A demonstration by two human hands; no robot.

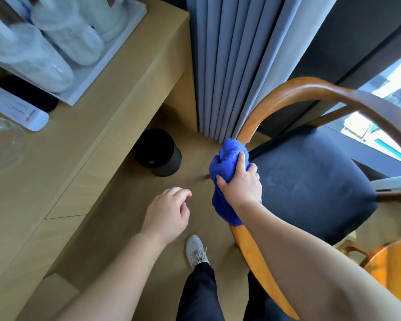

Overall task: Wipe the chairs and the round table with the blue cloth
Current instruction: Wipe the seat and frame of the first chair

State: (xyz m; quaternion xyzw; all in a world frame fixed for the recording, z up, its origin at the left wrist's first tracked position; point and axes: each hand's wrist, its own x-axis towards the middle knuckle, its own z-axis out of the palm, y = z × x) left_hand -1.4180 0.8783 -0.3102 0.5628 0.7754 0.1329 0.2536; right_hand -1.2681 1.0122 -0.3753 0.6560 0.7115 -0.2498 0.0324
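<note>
The right hand grips the blue cloth bunched around the chair's wooden arm. The left hand hangs loose, holding nothing. The job looks only partly done: the round table seems to be waiting, untouched.

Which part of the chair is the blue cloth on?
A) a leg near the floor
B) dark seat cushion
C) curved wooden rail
C: the right hand grips the blue cloth around the curved wooden rail, beside the dark seat.
</note>
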